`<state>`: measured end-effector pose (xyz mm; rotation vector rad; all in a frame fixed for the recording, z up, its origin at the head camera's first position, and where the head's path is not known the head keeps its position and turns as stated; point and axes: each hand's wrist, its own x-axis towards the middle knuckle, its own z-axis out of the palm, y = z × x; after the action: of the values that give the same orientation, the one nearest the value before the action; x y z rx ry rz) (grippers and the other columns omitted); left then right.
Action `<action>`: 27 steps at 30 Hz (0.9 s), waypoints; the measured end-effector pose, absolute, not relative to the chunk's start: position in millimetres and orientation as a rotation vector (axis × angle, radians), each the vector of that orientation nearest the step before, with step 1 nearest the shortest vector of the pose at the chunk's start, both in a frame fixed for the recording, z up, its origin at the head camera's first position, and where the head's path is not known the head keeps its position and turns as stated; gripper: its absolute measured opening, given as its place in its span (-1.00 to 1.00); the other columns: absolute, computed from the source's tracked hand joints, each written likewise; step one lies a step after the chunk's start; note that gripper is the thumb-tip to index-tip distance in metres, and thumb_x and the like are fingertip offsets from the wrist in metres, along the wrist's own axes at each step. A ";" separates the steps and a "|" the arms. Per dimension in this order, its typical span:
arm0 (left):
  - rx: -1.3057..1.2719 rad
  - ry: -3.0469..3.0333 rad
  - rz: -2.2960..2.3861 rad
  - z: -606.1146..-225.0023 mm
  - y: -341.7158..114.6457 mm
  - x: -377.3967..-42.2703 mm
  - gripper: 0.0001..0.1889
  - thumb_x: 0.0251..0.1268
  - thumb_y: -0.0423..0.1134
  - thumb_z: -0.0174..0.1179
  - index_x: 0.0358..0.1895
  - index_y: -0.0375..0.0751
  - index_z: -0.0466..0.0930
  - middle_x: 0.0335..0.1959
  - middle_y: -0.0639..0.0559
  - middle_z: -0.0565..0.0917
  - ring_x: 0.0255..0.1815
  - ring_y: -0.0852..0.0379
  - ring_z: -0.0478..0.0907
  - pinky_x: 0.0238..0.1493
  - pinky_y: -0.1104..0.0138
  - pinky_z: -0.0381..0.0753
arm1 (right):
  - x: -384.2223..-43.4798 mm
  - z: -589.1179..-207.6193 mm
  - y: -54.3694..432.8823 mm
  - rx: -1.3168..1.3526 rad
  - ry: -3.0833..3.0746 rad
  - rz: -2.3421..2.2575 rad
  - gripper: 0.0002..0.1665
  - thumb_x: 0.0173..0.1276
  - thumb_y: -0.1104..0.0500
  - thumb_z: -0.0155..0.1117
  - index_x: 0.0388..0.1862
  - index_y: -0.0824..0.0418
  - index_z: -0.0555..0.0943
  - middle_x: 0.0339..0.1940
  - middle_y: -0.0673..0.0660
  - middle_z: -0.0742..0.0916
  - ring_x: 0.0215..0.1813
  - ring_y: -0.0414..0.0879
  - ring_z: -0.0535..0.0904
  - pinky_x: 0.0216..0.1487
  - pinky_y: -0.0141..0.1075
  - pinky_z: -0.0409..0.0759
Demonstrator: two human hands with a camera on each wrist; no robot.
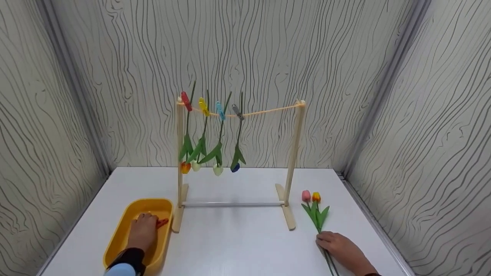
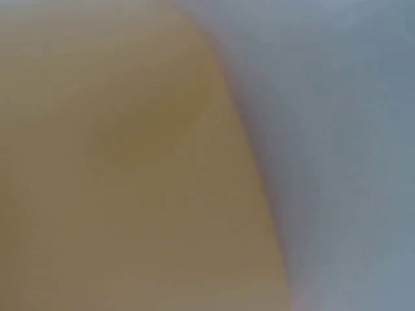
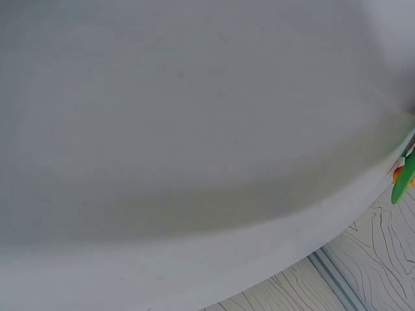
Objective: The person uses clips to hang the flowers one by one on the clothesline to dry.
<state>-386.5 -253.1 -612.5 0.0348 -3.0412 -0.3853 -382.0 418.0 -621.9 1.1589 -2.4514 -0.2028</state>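
My left hand (image 1: 142, 230) reaches into a yellow tray (image 1: 108, 253), fingers bent downward. It pinches a red clothespin (image 1: 162, 222) that sticks out on its thumb side; the fingertips are hidden. In the left wrist view the tray wall (image 2: 162, 214) fills much of the blurred picture. At the right, my right hand (image 1: 341, 248) grips the stems of two artificial tulips, one pink (image 1: 306, 196) and one orange-yellow (image 1: 316, 197). Their heads point away from me over the white table. The right wrist view catches only a green leaf (image 3: 403, 181) at its edge.
A wooden rack (image 1: 294, 153) stands mid-table with a sagging cord (image 1: 268, 111). Several tulips hang upside down from its left part, pinned by red (image 1: 186, 101), yellow (image 1: 203, 107), blue (image 1: 220, 110) and grey (image 1: 238, 112) clothespins. Wood-grain-patterned panels (image 1: 245, 46) enclose the table (image 1: 230, 245).
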 end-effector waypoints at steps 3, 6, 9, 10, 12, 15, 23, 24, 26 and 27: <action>0.125 -3.053 -0.599 -611.7 -253.8 -389.8 -0.79 0.49 -0.49 0.24 0.08 -0.40 0.73 -0.02 -0.28 0.73 -0.01 -0.21 0.58 0.30 -0.27 0.63 | -382.4 -619.8 416.0 1.188 -2.465 -0.227 -0.62 0.12 0.37 0.66 -0.06 0.14 0.84 -0.01 0.07 0.87 0.04 -0.01 0.82 -0.04 -0.16 0.88; 0.282 -3.037 -0.899 -608.2 -255.0 -393.1 -0.73 0.46 -0.48 0.25 0.15 -0.46 0.69 0.00 -0.30 0.71 -0.06 -0.16 0.56 0.34 -0.17 0.64 | -382.8 -617.6 414.9 1.202 -2.461 -0.244 -0.66 0.09 0.38 0.67 -0.13 0.17 0.85 -0.07 0.07 0.86 -0.01 -0.03 0.82 -0.05 -0.20 0.87; 0.433 -2.923 -1.195 -606.2 -258.6 -394.8 -0.69 0.42 -0.45 0.31 0.16 -0.50 0.68 0.00 -0.32 0.73 -0.09 -0.12 0.60 0.22 -0.02 0.73 | -382.8 -614.9 414.7 1.208 -2.470 -0.262 -0.68 0.08 0.39 0.67 -0.16 0.17 0.86 -0.10 0.06 0.85 -0.03 -0.05 0.82 -0.04 -0.22 0.87; 0.480 -2.873 -1.287 -605.6 -259.8 -394.7 -0.67 0.42 -0.44 0.32 0.18 -0.51 0.67 0.02 -0.33 0.73 -0.08 -0.12 0.61 0.19 0.01 0.75 | -382.5 -613.5 414.4 1.203 -2.480 -0.272 -0.68 0.09 0.39 0.67 -0.15 0.17 0.86 -0.10 0.06 0.84 -0.02 -0.05 0.82 -0.03 -0.22 0.87; 0.538 -2.760 -1.427 -605.4 -262.3 -393.7 -0.63 0.41 -0.42 0.35 0.21 -0.52 0.66 0.06 -0.36 0.74 -0.05 -0.12 0.64 0.15 0.07 0.79 | -382.1 -611.3 414.1 1.185 -2.506 -0.291 -0.67 0.12 0.37 0.66 -0.10 0.17 0.85 -0.07 0.06 0.85 0.00 -0.04 0.83 0.00 -0.20 0.88; 0.565 -2.574 -1.613 -606.1 -265.9 -390.7 -0.57 0.38 -0.46 0.33 0.27 -0.55 0.63 0.11 -0.41 0.73 -0.03 -0.11 0.69 0.09 0.14 0.84 | -381.9 -609.3 412.5 1.152 -2.492 -0.283 -0.64 0.13 0.35 0.66 -0.07 0.15 0.82 -0.03 0.07 0.85 0.01 -0.04 0.84 -0.03 -0.20 0.89; 0.659 -2.157 -1.990 -603.7 -270.3 -382.1 -0.42 0.46 -0.40 0.30 0.48 -0.51 0.45 0.07 -0.29 0.74 -0.19 0.10 0.78 -0.11 0.30 0.88 | -388.8 -613.3 408.0 1.035 -2.267 -0.060 -0.52 -0.09 0.34 0.79 -0.16 0.12 0.79 -0.09 0.00 0.83 -0.08 -0.12 0.83 -0.10 -0.34 0.83; 0.692 -2.138 -2.007 -602.9 -271.1 -381.7 -0.40 0.47 -0.36 0.32 0.51 -0.47 0.43 0.12 -0.30 0.73 -0.18 0.13 0.77 -0.11 0.33 0.87 | -389.5 -614.2 407.2 1.019 -2.272 -0.039 -0.52 -0.08 0.34 0.79 -0.15 0.11 0.80 -0.09 0.00 0.83 -0.09 -0.13 0.82 -0.11 -0.36 0.82; 0.750 -2.095 -2.046 -602.0 -273.2 -381.6 -0.35 0.50 -0.29 0.35 0.55 -0.42 0.39 0.25 -0.36 0.69 -0.17 0.15 0.75 -0.11 0.37 0.86 | -390.2 -616.1 406.4 0.988 -2.291 0.003 -0.52 -0.06 0.34 0.78 -0.13 0.10 0.80 -0.10 -0.01 0.82 -0.11 -0.14 0.81 -0.11 -0.38 0.82; 0.772 -2.071 -2.066 -601.8 -274.4 -381.7 -0.34 0.51 -0.27 0.37 0.56 -0.41 0.38 0.31 -0.39 0.66 -0.17 0.17 0.74 -0.11 0.39 0.85 | -390.3 -616.9 405.9 0.972 -2.299 0.021 -0.53 -0.05 0.35 0.77 -0.13 0.10 0.80 -0.10 -0.03 0.81 -0.12 -0.15 0.80 -0.11 -0.39 0.81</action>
<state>-381.7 -274.4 -601.8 0.7716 -2.0714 -2.0664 -390.3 405.9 -616.9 0.9723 -2.2989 0.0207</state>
